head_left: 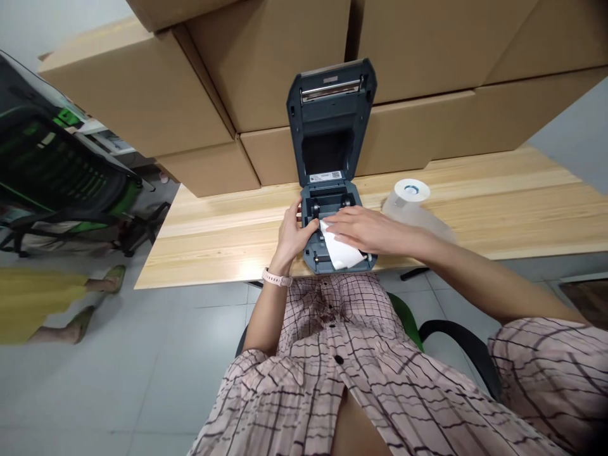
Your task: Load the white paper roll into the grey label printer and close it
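Observation:
A dark grey label printer (308, 254) stands on the wooden table at its front edge, its lid (331, 130) raised and leaning back. My left hand (292, 235) grips the printer's left side, thumb over the inner edge and fingers along the outside. Inside the open body lies a piece of white paper (342, 254), slanting toward the front roller. My right hand (361, 229) reaches across from the right, its fingers closed over the upper part of that paper. The fingers hide part of the printer's inside.
A roll of white labels (412, 191) stands on the table (498, 202) to the right, with backing strip trailing from it. Stacked cardboard boxes (285, 69) rise behind the printer. At left are an office chair (61, 164) and another person's legs (97, 285).

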Action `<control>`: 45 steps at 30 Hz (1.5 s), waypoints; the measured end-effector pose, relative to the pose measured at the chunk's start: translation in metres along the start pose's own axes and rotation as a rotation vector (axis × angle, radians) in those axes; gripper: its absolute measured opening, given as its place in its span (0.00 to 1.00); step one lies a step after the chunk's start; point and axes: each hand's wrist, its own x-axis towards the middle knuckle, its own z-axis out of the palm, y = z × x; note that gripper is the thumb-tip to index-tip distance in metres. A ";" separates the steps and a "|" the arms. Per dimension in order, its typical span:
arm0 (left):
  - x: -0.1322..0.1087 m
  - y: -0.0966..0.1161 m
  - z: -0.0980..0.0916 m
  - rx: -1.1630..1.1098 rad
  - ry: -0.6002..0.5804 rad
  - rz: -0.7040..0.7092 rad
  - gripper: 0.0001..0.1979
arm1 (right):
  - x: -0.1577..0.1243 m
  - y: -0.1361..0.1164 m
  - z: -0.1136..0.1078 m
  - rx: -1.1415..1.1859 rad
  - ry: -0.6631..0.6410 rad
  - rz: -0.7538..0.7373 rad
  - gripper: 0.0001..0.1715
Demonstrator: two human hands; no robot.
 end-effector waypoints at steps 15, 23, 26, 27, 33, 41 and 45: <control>-0.002 0.002 0.003 -0.057 0.022 -0.008 0.37 | -0.038 -0.087 0.042 -0.225 0.224 0.234 0.30; -0.003 0.001 0.004 -0.084 0.034 -0.005 0.36 | -0.046 -0.094 0.045 -0.204 0.243 0.243 0.30; -0.003 -0.001 0.004 -0.109 0.026 0.009 0.36 | -0.047 -0.091 0.049 -0.184 0.255 0.259 0.29; -0.003 -0.002 0.004 -0.116 0.020 0.011 0.36 | -0.047 -0.090 0.050 -0.177 0.258 0.261 0.28; -0.002 -0.005 0.003 -0.128 -0.023 0.009 0.38 | -0.051 -0.085 0.052 -0.108 0.274 0.276 0.25; -0.032 0.018 -0.002 0.062 0.041 0.088 0.37 | -0.053 -0.088 0.056 -0.093 0.286 0.267 0.27; -0.071 0.032 0.002 0.106 -0.057 0.159 0.41 | -0.070 -0.082 0.023 0.034 0.201 0.134 0.31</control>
